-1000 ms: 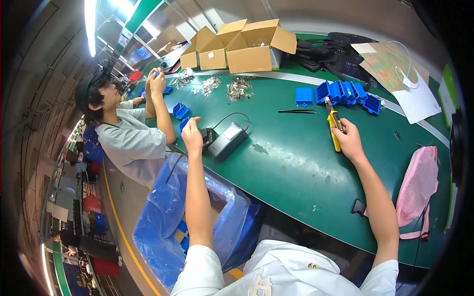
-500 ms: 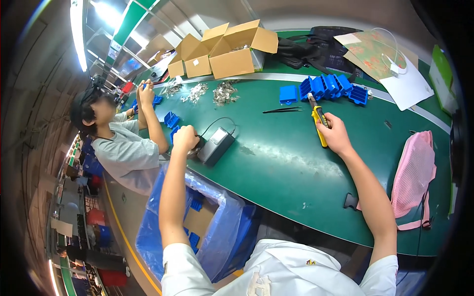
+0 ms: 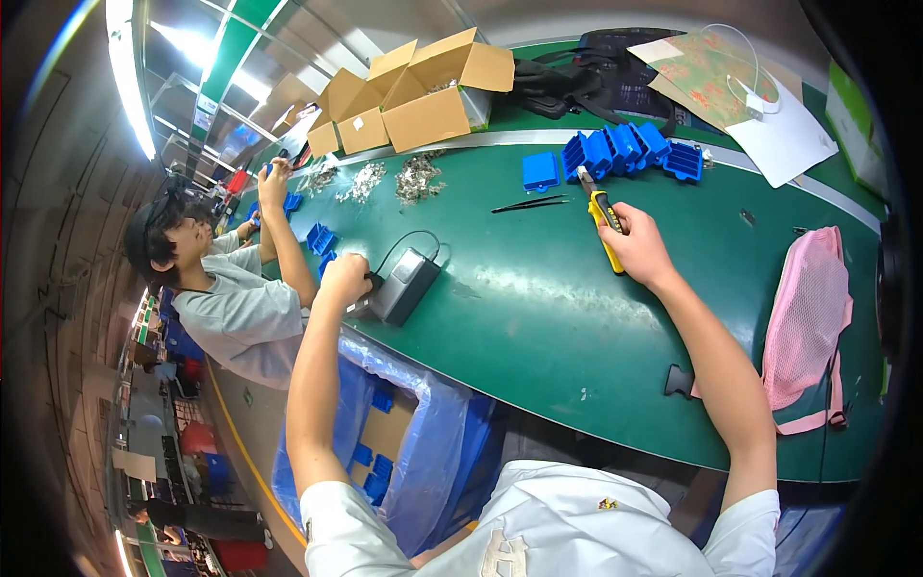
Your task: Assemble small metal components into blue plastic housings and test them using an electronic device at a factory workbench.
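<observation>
Your right hand (image 3: 639,252) is closed around a yellow-and-black screwdriver (image 3: 602,223); the handle runs through the curled fingers (image 3: 625,223), the tip pointing up toward the row of blue plastic parts (image 3: 625,149). Your left hand (image 3: 343,279) is fisted at the near end of a grey box with a black cable (image 3: 404,284), touching it; whether the fingers grip anything, you cannot tell. Both rest on the green surface (image 3: 538,308). Black tweezers (image 3: 529,204) lie just left of the screwdriver.

Tweezers (image 3: 531,203) between grey box (image 3: 404,286) and bins (image 3: 625,149).
</observation>
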`<action>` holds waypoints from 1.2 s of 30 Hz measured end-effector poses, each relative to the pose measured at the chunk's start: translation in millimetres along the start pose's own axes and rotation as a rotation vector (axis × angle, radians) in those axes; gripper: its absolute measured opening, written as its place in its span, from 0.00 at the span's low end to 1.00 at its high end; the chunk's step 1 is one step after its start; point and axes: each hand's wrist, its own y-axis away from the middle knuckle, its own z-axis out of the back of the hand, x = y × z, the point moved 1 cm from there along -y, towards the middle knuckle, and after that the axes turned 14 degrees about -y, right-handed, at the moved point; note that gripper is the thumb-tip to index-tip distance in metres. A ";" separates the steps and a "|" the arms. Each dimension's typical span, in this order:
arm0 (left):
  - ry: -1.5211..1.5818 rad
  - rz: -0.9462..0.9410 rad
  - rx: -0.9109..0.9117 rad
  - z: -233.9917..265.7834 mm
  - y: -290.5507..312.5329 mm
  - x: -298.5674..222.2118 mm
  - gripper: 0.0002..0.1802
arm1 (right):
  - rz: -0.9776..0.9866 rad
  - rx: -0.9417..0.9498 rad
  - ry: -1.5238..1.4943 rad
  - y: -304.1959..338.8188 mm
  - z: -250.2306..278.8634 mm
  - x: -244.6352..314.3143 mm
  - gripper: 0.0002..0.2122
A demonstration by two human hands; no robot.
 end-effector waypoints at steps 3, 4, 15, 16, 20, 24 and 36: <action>0.024 -0.022 -0.031 -5.6 1.0 3.3 0.10 | -0.008 0.013 -0.025 -1.0 -0.5 -1.4 0.09; 0.036 -0.023 -0.055 -8.6 1.8 5.2 0.10 | -0.017 0.031 -0.001 -0.6 -0.8 1.3 0.08; 0.596 0.466 -0.673 -23.8 60.5 -15.3 0.08 | -0.013 0.017 -0.052 -0.5 -3.1 -5.0 0.09; 0.637 0.547 -0.683 -34.2 68.4 -22.5 0.08 | -0.009 0.007 -0.041 -0.9 -1.6 -6.4 0.09; 0.565 0.512 -0.502 -38.1 87.0 -41.8 0.12 | -0.012 0.021 -0.046 -0.6 1.4 0.9 0.08; 0.462 0.433 -0.373 -28.2 75.3 -31.7 0.15 | -0.030 0.015 -0.064 0.6 -1.0 0.0 0.07; 0.389 0.433 -0.222 -34.1 46.4 -31.2 0.15 | -0.026 0.024 -0.039 2.2 -2.0 4.7 0.06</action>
